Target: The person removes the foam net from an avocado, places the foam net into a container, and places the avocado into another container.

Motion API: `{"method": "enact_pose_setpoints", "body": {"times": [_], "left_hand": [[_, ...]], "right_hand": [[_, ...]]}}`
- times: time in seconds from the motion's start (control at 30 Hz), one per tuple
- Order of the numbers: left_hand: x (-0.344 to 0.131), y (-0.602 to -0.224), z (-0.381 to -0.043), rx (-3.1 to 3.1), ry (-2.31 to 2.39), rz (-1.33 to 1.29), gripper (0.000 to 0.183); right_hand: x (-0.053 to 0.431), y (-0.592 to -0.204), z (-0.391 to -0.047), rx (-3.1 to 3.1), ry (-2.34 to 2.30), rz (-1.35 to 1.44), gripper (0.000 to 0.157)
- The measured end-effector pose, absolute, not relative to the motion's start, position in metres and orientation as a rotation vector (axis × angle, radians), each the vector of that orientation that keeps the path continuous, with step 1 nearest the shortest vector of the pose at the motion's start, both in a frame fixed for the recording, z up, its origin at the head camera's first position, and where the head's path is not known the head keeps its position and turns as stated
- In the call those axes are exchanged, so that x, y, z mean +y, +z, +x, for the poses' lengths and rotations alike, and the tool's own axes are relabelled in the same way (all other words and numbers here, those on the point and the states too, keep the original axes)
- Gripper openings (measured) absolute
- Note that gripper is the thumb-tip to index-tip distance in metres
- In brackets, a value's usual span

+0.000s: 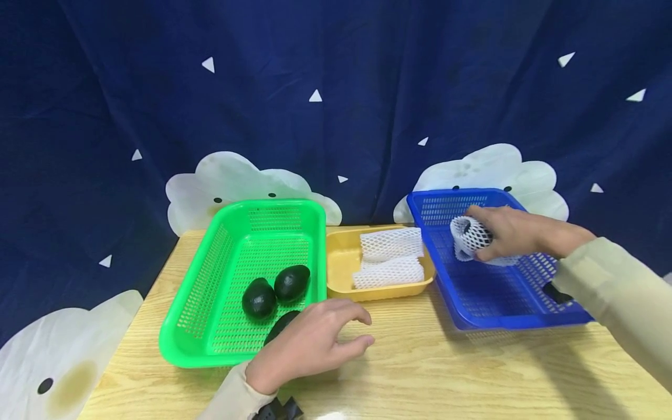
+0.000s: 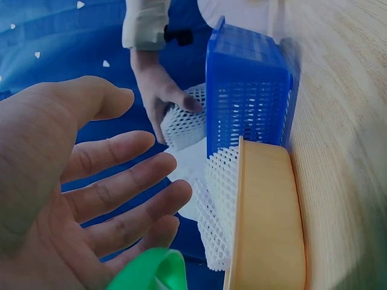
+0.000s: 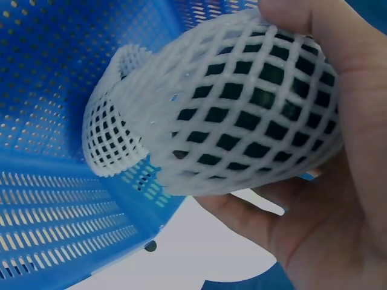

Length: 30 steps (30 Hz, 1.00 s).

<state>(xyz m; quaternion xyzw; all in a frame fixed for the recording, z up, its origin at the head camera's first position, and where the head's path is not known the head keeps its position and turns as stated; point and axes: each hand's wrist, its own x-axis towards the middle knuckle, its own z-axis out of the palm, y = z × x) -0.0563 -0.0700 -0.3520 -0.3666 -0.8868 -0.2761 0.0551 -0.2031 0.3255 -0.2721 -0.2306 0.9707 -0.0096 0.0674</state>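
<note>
My right hand grips a dark avocado in a white foam net sleeve, held over the blue basket. Close up in the right wrist view, the avocado's dark skin shows through the mesh. Behind it, inside the basket, lies another white foam net; its contents are hard to make out. My left hand hovers by the front right corner of the green basket, its fingers loosely bent around nothing. Three dark avocados lie in that basket, two whole in view and one partly hidden by the left hand.
Between the baskets sits a yellow tray holding white foam net sleeves. Everything stands on a wood-grain table. A dark blue curtain with white cloud and triangle prints hangs behind it.
</note>
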Motion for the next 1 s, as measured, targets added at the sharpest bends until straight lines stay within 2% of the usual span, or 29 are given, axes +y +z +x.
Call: {"method": "enact_pose_setpoints", "body": {"times": [0.47, 1.0], "left_hand": [[-0.070, -0.354, -0.058, -2.698, -0.858, -1.048, 0.026], [-0.068, -0.355, -0.060, -2.689, -0.876, -0.998, 0.023]], "right_hand": [[0.306, -0.259, -0.173, 2.988, -0.100, -0.888, 0.072], [0.282, -0.263, -0.147, 3.009, -0.150, -1.108, 0.067]]}}
